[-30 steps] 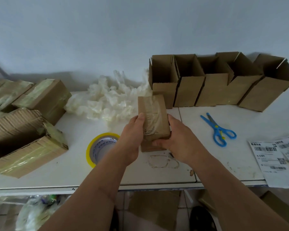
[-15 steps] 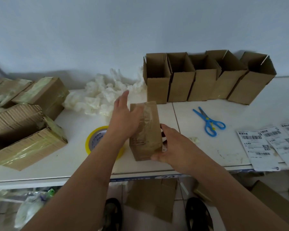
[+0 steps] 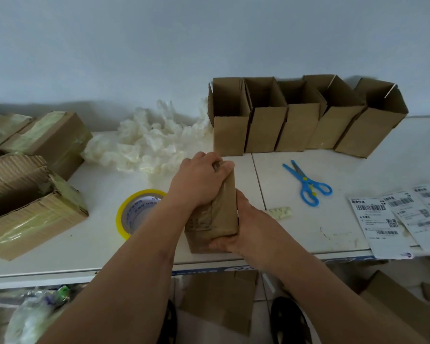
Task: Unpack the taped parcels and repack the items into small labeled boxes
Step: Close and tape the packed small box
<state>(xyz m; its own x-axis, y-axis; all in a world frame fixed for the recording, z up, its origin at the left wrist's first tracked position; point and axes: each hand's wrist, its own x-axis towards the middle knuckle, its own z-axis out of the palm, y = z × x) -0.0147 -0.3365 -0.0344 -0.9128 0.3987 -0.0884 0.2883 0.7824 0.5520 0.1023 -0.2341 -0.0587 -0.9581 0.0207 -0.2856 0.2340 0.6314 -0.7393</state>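
- The small box (image 3: 216,214) stood upright at the worktop's (image 3: 308,229) near edge. The right hand (image 3: 243,227) had it in its grip low down; the left hand (image 3: 199,180) clenched over its top.
- Half a second before, that left hand lay open against its side.
- The scissors (image 3: 305,182) and labels (image 3: 382,224) lay untouched.
- Five boxes (image 3: 305,117) stood open behind and taped parcels (image 3: 42,142) waited at left: I judged most work remained.

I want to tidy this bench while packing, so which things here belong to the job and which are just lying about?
Job: small taped box gripped by left hand and right hand; five open boxes; labels; tape roll; scissors; big parcels.
Lying about: cardboard scraps on the floor.
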